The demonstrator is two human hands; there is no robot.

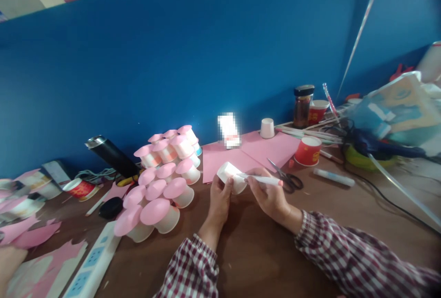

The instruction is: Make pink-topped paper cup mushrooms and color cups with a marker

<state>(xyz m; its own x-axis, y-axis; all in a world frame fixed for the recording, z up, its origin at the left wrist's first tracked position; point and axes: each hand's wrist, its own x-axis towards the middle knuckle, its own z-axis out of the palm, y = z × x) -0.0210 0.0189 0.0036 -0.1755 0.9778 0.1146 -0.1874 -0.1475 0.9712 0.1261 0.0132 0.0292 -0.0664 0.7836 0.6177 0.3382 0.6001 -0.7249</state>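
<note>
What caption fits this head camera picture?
Left hand holds a white paper cup; right hand holds a white pen.

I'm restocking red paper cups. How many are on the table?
3: one red cup on the pink paper's right edge, one beside the dark jar, one lying far left. Clutter may hide others.

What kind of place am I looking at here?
Probably a craft worktable against a blue wall. Pink-topped paper cups sit stacked beside pink paper sheets and scissors, while the left hand holds a white cup and the right hand a pen.
</note>
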